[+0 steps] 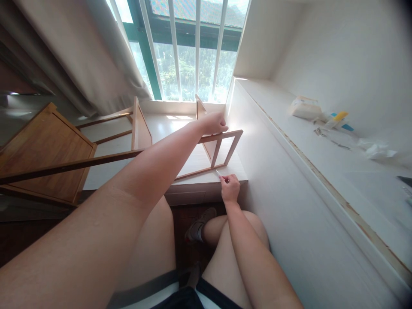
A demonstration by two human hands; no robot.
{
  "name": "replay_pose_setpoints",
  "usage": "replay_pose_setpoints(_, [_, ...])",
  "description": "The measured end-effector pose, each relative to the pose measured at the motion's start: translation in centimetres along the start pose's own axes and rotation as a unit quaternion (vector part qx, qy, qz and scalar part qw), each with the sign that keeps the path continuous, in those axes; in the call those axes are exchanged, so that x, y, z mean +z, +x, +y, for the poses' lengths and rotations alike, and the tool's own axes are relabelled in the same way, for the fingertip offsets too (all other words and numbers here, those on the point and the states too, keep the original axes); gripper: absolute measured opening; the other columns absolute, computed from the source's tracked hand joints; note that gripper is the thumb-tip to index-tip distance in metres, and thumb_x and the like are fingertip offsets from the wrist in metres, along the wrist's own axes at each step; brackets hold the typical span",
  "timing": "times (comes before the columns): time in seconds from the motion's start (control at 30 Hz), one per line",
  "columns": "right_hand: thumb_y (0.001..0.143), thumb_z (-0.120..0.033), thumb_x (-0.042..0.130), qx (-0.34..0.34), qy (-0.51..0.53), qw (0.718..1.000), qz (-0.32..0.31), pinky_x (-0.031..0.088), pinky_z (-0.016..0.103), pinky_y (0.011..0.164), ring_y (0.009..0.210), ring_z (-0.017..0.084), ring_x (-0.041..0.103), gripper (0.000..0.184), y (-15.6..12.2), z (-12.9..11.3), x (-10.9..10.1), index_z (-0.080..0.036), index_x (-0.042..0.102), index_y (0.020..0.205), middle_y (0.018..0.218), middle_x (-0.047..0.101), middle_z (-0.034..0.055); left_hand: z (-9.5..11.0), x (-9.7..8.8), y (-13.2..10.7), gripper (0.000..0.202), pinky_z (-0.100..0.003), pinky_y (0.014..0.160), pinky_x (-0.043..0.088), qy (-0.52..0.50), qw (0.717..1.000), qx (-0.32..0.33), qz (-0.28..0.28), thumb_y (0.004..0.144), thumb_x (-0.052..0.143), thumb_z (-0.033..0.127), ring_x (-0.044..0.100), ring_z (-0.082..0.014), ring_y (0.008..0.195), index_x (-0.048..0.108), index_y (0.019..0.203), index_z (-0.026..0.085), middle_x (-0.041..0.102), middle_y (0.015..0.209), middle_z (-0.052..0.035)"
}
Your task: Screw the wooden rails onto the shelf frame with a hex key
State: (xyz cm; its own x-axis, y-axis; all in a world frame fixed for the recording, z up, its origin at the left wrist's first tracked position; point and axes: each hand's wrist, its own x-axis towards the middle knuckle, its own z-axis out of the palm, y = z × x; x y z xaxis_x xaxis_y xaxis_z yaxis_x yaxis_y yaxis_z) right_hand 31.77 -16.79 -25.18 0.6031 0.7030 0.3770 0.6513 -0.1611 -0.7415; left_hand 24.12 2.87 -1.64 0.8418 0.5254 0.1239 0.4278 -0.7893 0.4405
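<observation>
A brown wooden shelf unit [139,126] lies on its side along the pale window ledge, its slim rails and panels showing. My left hand [214,123] is closed at the upper rail near the unit's right end, the fingers curled and partly hidden. Below it, my right hand [231,189] pinches a thin, light metal tool [218,173] whose kind I cannot make out. The tool's tip points at the lower rail, close to a crosspiece [216,152]; whether it touches is unclear. My left forearm covers part of the unit's middle.
To the right, a white counter [322,167] holds a pale box [305,107], a yellow-handled item [337,119], small metal pieces [340,146] and crumpled white plastic [377,149]. A barred window [189,56] lies ahead, with a curtain [80,47] at left. My legs are below the ledge.
</observation>
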Motion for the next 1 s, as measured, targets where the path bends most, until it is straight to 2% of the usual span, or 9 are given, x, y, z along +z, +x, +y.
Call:
replay_pose_setpoints(0.2, [0.087, -0.033, 0.061, -0.001, 0.005, 1.0, -0.004, 0.042, 0.031, 0.075, 0.076, 0.02, 0.054, 0.021, 0.15, 0.3, 0.2, -0.019, 0.065, 0.07, 0.078, 0.061, 0.0049, 0.02, 0.0, -0.02, 0.043, -0.032, 0.056, 0.018, -0.007, 1.0, 0.003, 0.003, 0.077, 0.058, 0.024, 0.025, -0.009, 0.047, 0.029, 0.046, 0.02, 0.027, 0.046, 0.0032])
replay_pose_setpoints(0.67, [0.088, -0.032, 0.059, -0.015, -0.005, 1.0, -0.004, 0.041, 0.031, 0.075, 0.078, 0.02, 0.053, 0.022, -0.15, 0.27, 0.44, -0.019, 0.065, 0.072, 0.078, 0.059, 0.0046, 0.03, -0.01, -0.05, 0.041, -0.032, 0.055, 0.018, -0.002, 1.0, 0.0, 0.001, 0.077, 0.057, 0.025, 0.025, -0.0092, 0.046, 0.03, 0.047, 0.021, 0.028, 0.047, 0.0033])
replay_pose_setpoints(0.83, [0.09, -0.033, 0.058, -0.035, -0.049, 0.998, -0.008, 0.04, 0.031, 0.076, 0.083, 0.021, 0.053, 0.022, -0.33, 0.09, 0.27, -0.02, 0.066, 0.074, 0.081, 0.061, 0.0056, 0.29, -0.12, -0.18, 0.043, -0.033, 0.055, 0.018, -0.013, 1.0, -0.002, 0.001, 0.077, 0.058, 0.024, 0.024, -0.0093, 0.046, 0.029, 0.046, 0.021, 0.028, 0.046, 0.0033])
replay_pose_setpoints(1.0, [0.089, -0.041, 0.057, 0.005, -0.071, 0.997, -0.016, 0.038, 0.031, 0.071, 0.075, 0.02, 0.054, 0.03, -0.25, -0.41, 0.03, -0.019, 0.066, 0.071, 0.078, 0.062, 0.0061, 0.26, -0.11, -0.18, 0.044, -0.033, 0.056, 0.017, -0.013, 1.0, 0.002, 0.004, 0.077, 0.058, 0.023, 0.022, -0.0096, 0.047, 0.027, 0.045, 0.021, 0.024, 0.046, 0.0037])
